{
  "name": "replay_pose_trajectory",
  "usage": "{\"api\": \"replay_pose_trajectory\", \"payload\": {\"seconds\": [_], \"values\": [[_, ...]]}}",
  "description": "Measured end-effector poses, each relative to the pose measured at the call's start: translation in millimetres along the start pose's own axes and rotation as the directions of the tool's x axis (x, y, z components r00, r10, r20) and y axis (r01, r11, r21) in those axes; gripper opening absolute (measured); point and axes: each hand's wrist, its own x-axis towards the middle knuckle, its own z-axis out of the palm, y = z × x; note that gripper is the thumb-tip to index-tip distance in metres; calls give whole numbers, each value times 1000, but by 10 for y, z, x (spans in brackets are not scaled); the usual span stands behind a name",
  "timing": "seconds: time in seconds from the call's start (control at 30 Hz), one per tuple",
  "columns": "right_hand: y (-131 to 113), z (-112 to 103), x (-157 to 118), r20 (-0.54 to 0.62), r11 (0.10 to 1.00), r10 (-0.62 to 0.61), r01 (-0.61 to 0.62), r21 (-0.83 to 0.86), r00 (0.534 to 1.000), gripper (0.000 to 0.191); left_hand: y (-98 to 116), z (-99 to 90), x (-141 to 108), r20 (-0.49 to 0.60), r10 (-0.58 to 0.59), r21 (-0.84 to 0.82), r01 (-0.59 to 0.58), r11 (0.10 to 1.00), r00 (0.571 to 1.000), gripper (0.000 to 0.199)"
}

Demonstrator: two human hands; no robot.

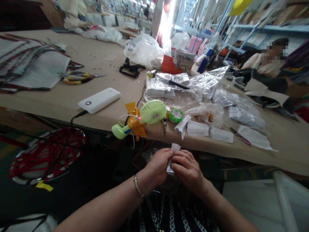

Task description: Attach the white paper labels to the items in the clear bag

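Observation:
Just in front of the table's near edge, my left hand (159, 164) and my right hand (187, 167) are both closed on a small white paper slip (170, 167). Its upper end sticks out above the fingers, and its middle is partly hidden by them. On the table edge beyond lie a fanned bundle of white slips (182, 125) and two flat stacks of printed labels (197, 128). A roll of green tape (175, 115) sits behind them, beside a small screwdriver-like tool (165, 125).
A green fan (153, 111) is taped to the table edge. Left of it lie a white power bank (99, 100) and pliers (77, 78). Clear plastic bags (173, 96) and a hammer (169, 80) lie behind. A seated person (267, 59) is at the right.

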Motion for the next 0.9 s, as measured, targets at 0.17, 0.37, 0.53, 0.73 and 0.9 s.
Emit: {"api": "replay_pose_trajectory", "payload": {"seconds": [0.17,0.37,0.53,0.73,0.9], "values": [[28,-10,-48,42,1000,-14,13,13,999,14,-34,-23,1,-4,-1,6,1,1000,1000,8],[14,-50,-37,101,999,-11,7,42,995,16,-52,-37,-38,123,-45,26,43,999,991,12],[-16,-79,-65,44,990,19,-25,136,999,27,-39,-39,-53,91,-50,19,48,999,995,10],[60,-106,-117,-27,676,612,-505,536,791,28,45,-53,-124,155,-212,201,179,963,965,23],[171,-29,-46,491,-14,602,-606,795,630,35,33,-39,-189,191,-220,259,167,951,957,21]]}}
